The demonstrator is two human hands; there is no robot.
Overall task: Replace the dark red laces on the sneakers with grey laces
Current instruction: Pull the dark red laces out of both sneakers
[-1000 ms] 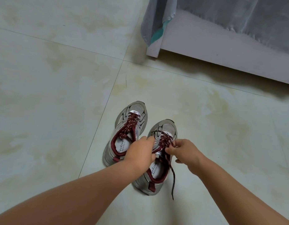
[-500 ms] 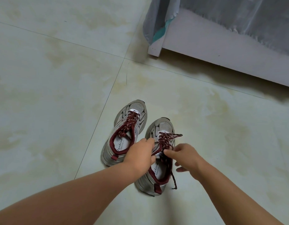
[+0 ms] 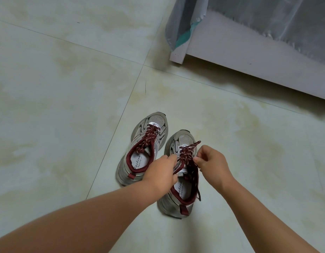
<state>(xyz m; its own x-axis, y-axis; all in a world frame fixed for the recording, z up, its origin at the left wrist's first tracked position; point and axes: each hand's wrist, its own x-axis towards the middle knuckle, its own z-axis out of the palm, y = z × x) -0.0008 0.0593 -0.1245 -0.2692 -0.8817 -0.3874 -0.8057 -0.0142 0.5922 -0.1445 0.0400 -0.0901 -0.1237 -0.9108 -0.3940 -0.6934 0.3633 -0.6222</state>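
Forearms reach in from the bottom edge toward a pair of grey sneakers standing side by side on the pale tiled floor (image 3: 66, 106). Nearest is the right sneaker (image 3: 178, 205), heel toward the camera, its dark red lace (image 3: 188, 154) partly loosened — one loose end trails down over the outer side of the shoe to the floor. The left hand (image 3: 160, 172) rests curled on the inner collar of this shoe, fingers bent over the edge by the tongue; whether it also holds lace I cannot tell. The right hand (image 3: 212, 162) pinches a strand of the dark red lace between thumb and fingertips just above the eyelets, the other fingers curled. Just beside it and slightly farther off stands the left sneaker (image 3: 145, 148), fully laced in dark red. Well beyond the shoes — a white furniture base (image 3: 249, 57) with grey fabric (image 3: 267, 15) hanging over it.
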